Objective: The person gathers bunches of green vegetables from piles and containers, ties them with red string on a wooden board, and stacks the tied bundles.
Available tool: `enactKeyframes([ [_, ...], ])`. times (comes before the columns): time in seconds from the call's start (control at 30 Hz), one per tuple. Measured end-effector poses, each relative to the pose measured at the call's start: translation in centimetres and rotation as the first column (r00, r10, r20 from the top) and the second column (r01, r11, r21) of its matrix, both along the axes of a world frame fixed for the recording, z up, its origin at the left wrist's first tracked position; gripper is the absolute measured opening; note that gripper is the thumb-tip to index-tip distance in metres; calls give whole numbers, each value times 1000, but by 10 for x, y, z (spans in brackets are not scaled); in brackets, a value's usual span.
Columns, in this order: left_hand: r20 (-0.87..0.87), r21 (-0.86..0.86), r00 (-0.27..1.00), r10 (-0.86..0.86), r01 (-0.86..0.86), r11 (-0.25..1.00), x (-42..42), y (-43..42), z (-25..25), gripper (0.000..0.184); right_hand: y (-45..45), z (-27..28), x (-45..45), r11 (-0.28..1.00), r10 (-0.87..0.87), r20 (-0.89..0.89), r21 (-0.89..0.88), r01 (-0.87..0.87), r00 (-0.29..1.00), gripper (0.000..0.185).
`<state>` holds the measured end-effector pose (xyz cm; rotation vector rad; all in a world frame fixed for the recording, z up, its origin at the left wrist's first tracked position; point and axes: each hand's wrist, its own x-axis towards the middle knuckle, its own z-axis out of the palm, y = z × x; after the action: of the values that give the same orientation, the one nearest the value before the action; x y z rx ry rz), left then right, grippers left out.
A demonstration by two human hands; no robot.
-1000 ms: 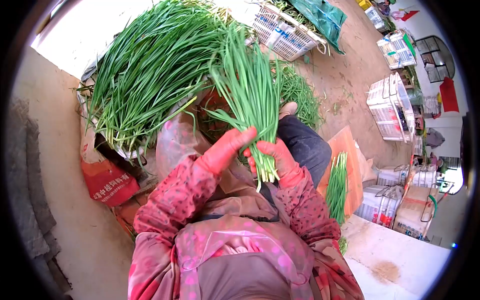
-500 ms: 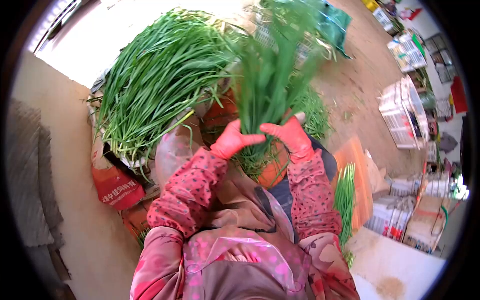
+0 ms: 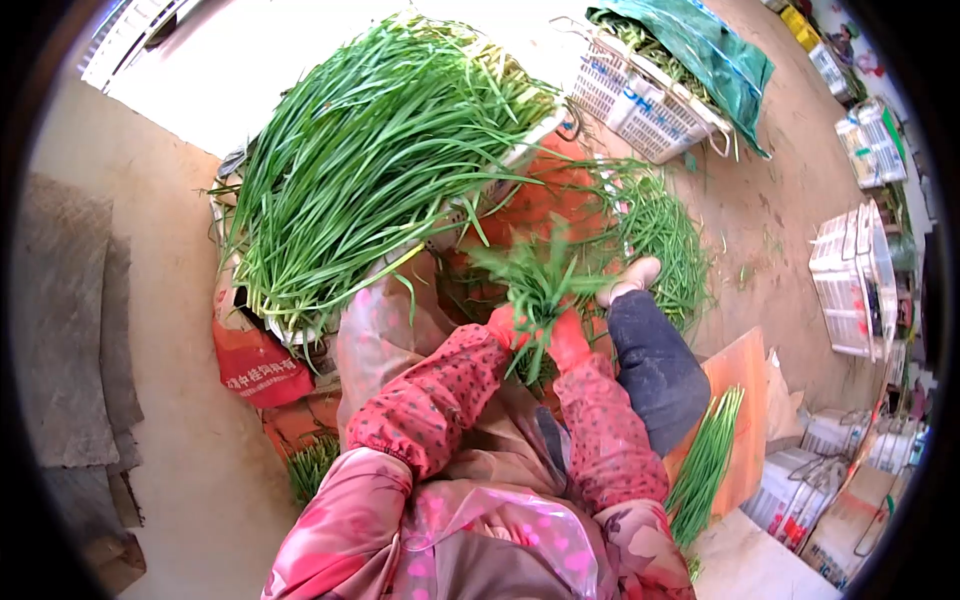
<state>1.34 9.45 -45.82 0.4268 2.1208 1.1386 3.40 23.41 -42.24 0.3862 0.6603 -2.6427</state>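
In orange-red gloves, my left hand [image 3: 506, 325] and my right hand [image 3: 568, 342] are closed around the lower part of a bunch of garlic chives [image 3: 540, 285], one on each side. The bunch stands upright between my knees, its leaf tips blurred and pointing up toward the camera. My fingers are partly hidden by the leaves. A big heap of garlic chives [image 3: 370, 170] lies beyond my left arm. Loose cut leaves [image 3: 665, 240] are scattered on the floor past my right foot.
A white crate [image 3: 640, 100] with a green cover stands at the far side. On the right are an orange board [image 3: 745, 380] with a chive bundle [image 3: 705, 460] alongside, another white basket [image 3: 850, 285] and stacked boxes [image 3: 800, 490]. A red sack [image 3: 255, 370] lies under the heap.
The bunch has gone from leaning tall and away to standing upright, seen from its tips. My hands have come closer together and lower, and the view has shifted left.
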Motion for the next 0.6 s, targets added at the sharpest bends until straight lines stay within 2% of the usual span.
enactKeyframes([
  [0.03, -19, -287, 995, -93, 84, 954, -4, -2, 50, 43, -5, 44, -6, 757, 82, -267, 643, 114, 960, 34],
  [0.07, -59, -378, 994, -89, 60, 924, -2, -4, 91, 42, -12, 92, -12, 64, 186, -274, 962, 267, 943, 36],
  [0.1, -272, -280, 962, 28, -107, 954, 13, -8, 103, 45, -7, 51, -11, 276, 3, -239, 933, 229, 971, 27],
  [0.13, -419, -203, 898, 132, -235, 951, 25, -14, 125, 55, -2, 49, -8, 387, -32, -185, 904, 182, 982, 21],
  [0.17, -149, -65, 939, 311, -323, 944, 33, -21, 116, 59, -8, 49, -6, 597, -184, -203, 754, 273, 962, 20],
  [0.2, 164, 30, 890, 426, -436, 899, 45, -26, 108, 64, -12, 49, 2, 744, -337, -176, 553, 376, 925, 19],
  [0.23, 540, 33, 730, 419, -515, 856, 49, -26, 128, 66, -5, 36, 3, 644, -254, -157, 709, 288, 954, 19],
  [0.27, 820, -4, 461, 339, -588, 809, 46, -25, 147, 69, 1, 22, 4, 516, -169, -129, 833, 199, 977, 19],
  [0.3, 897, -46, 320, 305, -619, 784, 51, -23, 140, 74, -7, 56, 5, 446, -136, -165, 870, 210, 977, 15],
  [0.33, 900, -42, 320, 296, -614, 789, 53, -24, 134, 74, -17, 66, 6, 534, -232, -305, 754, 383, 924, 13],
  [0.37, 979, 138, 205, -1, -655, 743, 53, -27, 130, 74, -21, 72, 13, 487, -196, -297, 798, 356, 935, 13],
  [0.4, 945, 288, 101, -310, -708, 645, 53, -28, 129, 74, -23, 81, 23, 436, -165, -290, 836, 333, 943, 14],
  [0.43, 929, 326, 144, -342, -755, 568, 57, -26, 138, 73, -25, 155, 33, 784, -178, 88, 614, 88, 980, 12],
  [0.47, 902, 291, 109, -419, -869, 401, 58, -25, 162, 59, -31, 180, 45, 943, -191, -14, 275, 188, 981, 15],
  [0.5, 897, 302, 109, -429, -860, 412, 60, -20, 166, 59, -37, 206, 56, 978, -184, -62, -116, 176, 981, 23],
  [0.53, 755, 273, 38, -654, -926, 262, 62, -16, 169, 49, -39, 196, 61, 903, -6, -399, 392, 177, 917, 23],
  [0.57, 552, 195, 5, -834, -973, 123, 63, -12, 171, 39, -40, 186, 66, 542, 204, -563, 746, 386, 801, 29],
  [0.6, 648, 225, -20, -761, -950, 216, 59, -16, 194, 35, -36, 216, 73, -39, 629, -504, 740, 671, 592, 36],
])
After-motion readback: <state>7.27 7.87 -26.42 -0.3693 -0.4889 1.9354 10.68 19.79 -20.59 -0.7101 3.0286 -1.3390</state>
